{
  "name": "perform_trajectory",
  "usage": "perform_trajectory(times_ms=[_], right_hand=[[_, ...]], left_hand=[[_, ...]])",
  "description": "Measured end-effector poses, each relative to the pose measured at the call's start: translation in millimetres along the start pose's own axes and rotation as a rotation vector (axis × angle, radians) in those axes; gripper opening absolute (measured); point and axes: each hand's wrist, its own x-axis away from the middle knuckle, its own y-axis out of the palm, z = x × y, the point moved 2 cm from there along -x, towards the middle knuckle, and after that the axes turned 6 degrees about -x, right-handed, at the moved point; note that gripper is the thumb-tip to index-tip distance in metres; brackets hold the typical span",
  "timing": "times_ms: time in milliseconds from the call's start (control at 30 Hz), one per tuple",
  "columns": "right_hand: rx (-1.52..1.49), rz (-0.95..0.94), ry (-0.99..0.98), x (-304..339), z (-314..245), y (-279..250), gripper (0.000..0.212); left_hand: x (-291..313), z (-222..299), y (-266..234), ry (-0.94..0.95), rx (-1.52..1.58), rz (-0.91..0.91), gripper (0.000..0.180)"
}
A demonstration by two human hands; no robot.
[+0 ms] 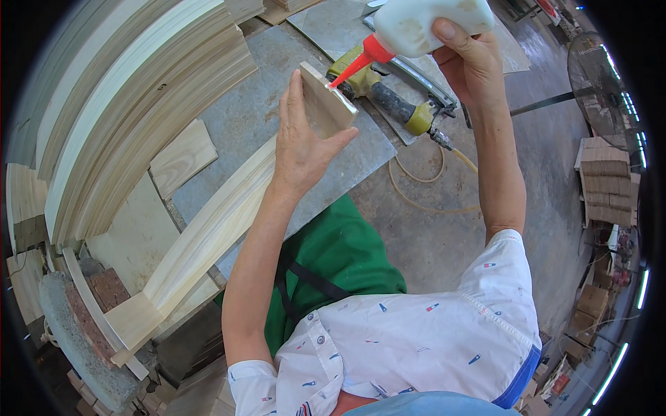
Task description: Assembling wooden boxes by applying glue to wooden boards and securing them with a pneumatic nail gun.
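Note:
My left hand [300, 149] grips a small flat wooden board [320, 111] between thumb and fingers and holds it tilted up over the table. My right hand [477, 66] is closed round a white squeeze bottle [423, 26], tipped on its side. The bottle's red nozzle [354, 66] points down-left, its tip at the board's upper edge. White glue [343, 98] lies along that edge. Under my left forearm runs a long, pale wooden moulding [215, 225]; its far end is hidden behind my left hand and wrist.
A yellow-green nail gun [388, 97] with a hose [463, 159] lies behind the board on the grey tabletop [277, 52]. Curved wooden strips [159, 90] are stacked at the left, beside a loose wood piece [184, 156]. A fan [602, 83] stands at far right.

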Motion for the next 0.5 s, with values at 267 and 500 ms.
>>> perform_trajectory(times_ms=[267,500], right_hand=[[-0.046,-0.041,0.059,-19.6,4.5,17.2,0.041],[-0.007,-0.066,0.041,-37.4,13.3,27.7,0.038]], left_hand=[[-0.8,0.2,-0.1,0.001,0.016,-0.005,0.112],[-0.5,2.7,-1.3,-0.021,0.038,-0.015,0.111]])
